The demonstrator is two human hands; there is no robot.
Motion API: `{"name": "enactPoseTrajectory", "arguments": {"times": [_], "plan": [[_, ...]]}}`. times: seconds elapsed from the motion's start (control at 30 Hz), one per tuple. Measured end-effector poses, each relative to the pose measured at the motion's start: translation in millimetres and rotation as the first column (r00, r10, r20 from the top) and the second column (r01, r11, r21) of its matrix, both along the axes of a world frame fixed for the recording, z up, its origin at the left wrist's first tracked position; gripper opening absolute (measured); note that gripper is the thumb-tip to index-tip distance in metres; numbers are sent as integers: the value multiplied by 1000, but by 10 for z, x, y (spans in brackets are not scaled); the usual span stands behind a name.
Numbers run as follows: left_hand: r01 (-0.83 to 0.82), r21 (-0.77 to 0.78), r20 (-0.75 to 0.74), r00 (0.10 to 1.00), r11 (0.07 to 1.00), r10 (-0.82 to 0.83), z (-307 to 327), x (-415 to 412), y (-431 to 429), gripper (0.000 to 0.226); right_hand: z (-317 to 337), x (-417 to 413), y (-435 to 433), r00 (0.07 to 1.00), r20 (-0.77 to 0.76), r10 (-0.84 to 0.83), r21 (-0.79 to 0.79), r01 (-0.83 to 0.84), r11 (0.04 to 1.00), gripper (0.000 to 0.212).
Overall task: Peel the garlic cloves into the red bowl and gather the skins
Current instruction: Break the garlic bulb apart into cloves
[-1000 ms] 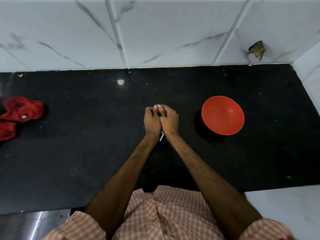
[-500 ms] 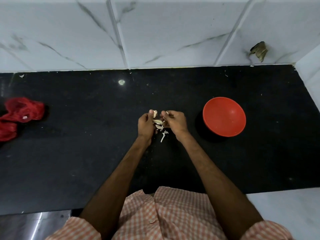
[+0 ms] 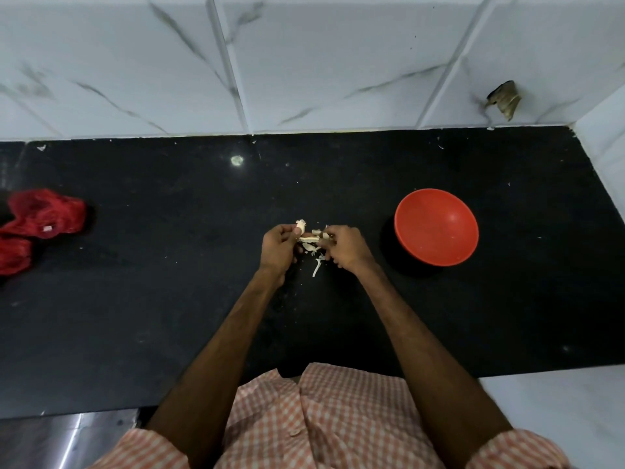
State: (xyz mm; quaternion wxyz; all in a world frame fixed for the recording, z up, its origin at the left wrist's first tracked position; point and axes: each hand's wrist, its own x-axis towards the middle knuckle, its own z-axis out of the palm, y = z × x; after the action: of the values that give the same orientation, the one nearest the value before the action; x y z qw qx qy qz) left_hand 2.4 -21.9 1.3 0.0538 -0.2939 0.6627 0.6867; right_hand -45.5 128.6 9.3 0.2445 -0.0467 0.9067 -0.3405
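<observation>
evidently, the peeling step is in hand; at the centre of the frame a garlic clove (image 3: 300, 226) is pinched between the curled thumb and fingertips of the left hand (image 3: 279, 245); pale skins (image 3: 309, 246) are spread between the two hands, and some of them are nipped by the right hand (image 3: 345, 247), whose fingers are curled in tight; a thin strip of skin (image 3: 317, 267) lies on the black tabletop (image 3: 169, 299) just below the hands; the red bowl (image 3: 439, 228) stands right of centre, near the right hand but apart from it, and no clove can be made out in it, so the task is judged to be at an early stage; next, the rest of the skin is to be stripped off, the bare clove is to be carried right and dropped into the bowl, and the loose flakes are to be swept together afterwards; how much skin is left on the clove cannot be told, since it is small and partly covered by the thumb; the right fingertips are hidden behind the knuckles; no other cloves can be seen; a red mesh bag (image 3: 44, 218) is cut off at the left edge.
</observation>
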Motion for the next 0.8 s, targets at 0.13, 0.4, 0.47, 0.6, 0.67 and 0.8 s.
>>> {"name": "enactPoseTrajectory", "arguments": {"times": [0.13,0.4,0.47,0.6,0.67,0.8], "plan": [[-15,11,-14,1000,1000,15,34,7,17,7,138,8,-23,988,-149,45,103,-30,994,23],[4,66,-19,1000,998,-3,156,11,99,15,89,32,-102,990,-81,-115,-387,75,919,22],[25,84,-15,1000,996,-24,171,12,116,9,52,49,-118,987,-74,-140,-426,95,900,22],[39,168,-22,999,985,-36,205,21,121,10,59,41,-123,984,-49,-171,-488,126,864,10],[51,198,-25,999,979,-47,239,21,129,12,86,41,-136,981,-74,-178,-504,117,856,6],[49,255,-12,999,966,-48,273,18,124,16,107,52,-157,972,-135,-191,-507,98,856,5]]}}
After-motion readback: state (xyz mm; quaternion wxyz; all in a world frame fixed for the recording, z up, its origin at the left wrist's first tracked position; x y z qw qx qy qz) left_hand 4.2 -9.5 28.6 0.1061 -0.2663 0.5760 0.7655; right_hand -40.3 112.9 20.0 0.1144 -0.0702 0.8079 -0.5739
